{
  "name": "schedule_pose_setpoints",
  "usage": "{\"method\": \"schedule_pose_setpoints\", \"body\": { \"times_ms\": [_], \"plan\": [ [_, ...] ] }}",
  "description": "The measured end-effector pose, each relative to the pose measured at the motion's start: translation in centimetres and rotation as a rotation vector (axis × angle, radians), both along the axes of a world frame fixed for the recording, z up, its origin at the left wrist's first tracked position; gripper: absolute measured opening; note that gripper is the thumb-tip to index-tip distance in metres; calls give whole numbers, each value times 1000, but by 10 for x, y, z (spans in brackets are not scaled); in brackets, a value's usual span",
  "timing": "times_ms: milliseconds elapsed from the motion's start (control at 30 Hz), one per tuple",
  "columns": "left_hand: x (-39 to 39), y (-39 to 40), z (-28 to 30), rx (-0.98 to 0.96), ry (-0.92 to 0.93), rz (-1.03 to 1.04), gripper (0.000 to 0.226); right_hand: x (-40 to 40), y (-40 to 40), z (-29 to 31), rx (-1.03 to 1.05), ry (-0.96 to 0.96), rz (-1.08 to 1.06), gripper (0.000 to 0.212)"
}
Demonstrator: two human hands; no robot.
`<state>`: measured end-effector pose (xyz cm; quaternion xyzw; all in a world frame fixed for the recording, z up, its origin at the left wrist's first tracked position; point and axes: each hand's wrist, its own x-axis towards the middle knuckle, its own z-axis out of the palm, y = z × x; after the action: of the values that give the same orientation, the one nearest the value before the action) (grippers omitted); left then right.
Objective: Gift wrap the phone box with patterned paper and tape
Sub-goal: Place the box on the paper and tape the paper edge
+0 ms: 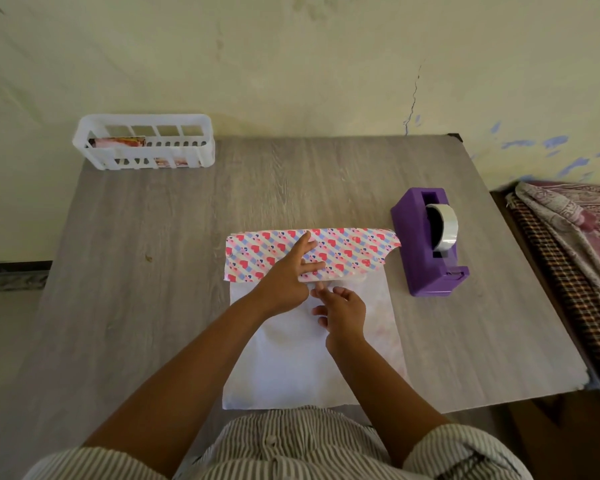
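The patterned paper, pink and blue with hearts, lies on the wooden table, its white underside facing up toward me. Its far flap is folded over the phone box, which is hidden beneath it. My left hand presses flat on the folded flap with straight fingers. My right hand sits just below the flap's edge, fingertips touching the paper there; a strip of clear tape seems to lie at that edge, hard to make out.
A purple tape dispenser with a clear roll stands right of the paper. A white plastic basket holding wrapped items sits at the table's far left. A bed with patterned cloth borders the right side.
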<state>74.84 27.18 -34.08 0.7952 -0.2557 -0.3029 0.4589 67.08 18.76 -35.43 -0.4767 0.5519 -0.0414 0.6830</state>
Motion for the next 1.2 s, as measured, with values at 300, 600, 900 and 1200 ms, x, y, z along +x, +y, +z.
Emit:
{"method": "schedule_pose_setpoints", "body": {
  "times_ms": [300,600,900,1200],
  "plan": [
    [0,0,1,14,-4,-10,84,-2,-1,-13,-181,56,10,30],
    [-1,-1,3,16,-22,1,81,-7,-7,-15,-335,93,224,34],
    [-2,-2,2,7,-9,38,79,-6,-10,-1,-347,104,319,47],
    [-7,-4,1,-19,-22,49,77,-6,-10,6,-193,170,418,62]
  ]
}}
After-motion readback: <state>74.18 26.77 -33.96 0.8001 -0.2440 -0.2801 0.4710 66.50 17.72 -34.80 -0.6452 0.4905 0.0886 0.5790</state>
